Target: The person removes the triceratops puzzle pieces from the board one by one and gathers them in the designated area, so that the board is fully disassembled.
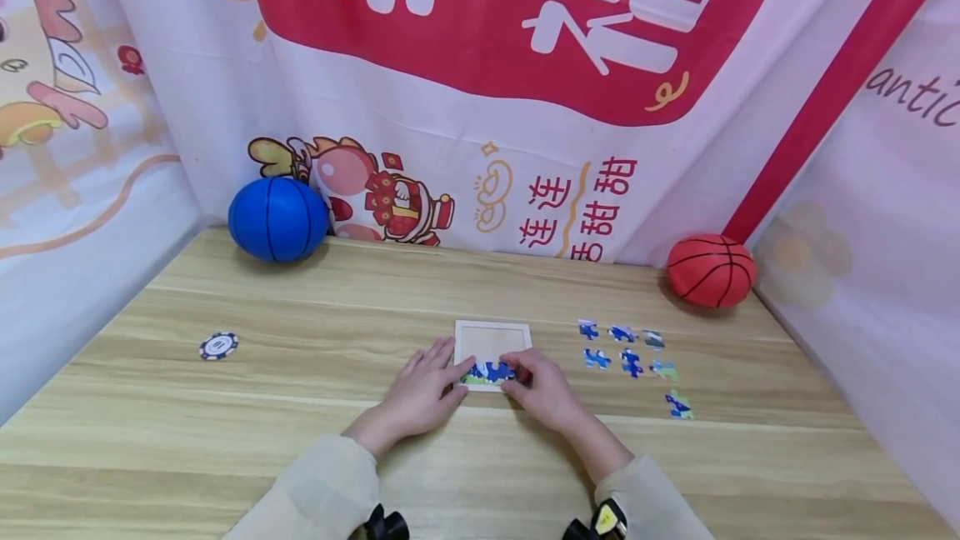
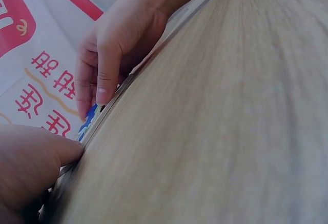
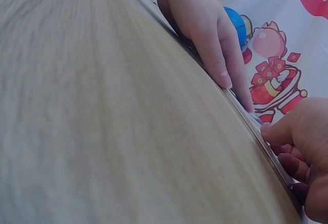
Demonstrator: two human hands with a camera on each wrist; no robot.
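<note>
A small white-rimmed puzzle tray [image 1: 491, 324] lies on the table between both hands. Joined blue and green puzzle pieces [image 1: 489, 372] fill its lower part; its upper part shows bare backing. My left hand [image 1: 422, 392] lies along the tray's left side, fingers stretched out, thumb and index touching the left end of the pieces. At the right end, my right hand [image 1: 547, 392] pinches a puzzle piece between thumb and curled fingers, which partly hide it. From the left wrist, a blue bit of puzzle [image 2: 91, 115] shows beneath the right hand [image 2: 125, 39].
Several loose puzzle pieces [image 1: 631, 362] lie spread to the tray's right. A poker chip [image 1: 218, 346] lies at the left. A blue ball [image 1: 278, 220] and a red ball [image 1: 711, 271] stand at the back, before a printed curtain [image 1: 420, 82].
</note>
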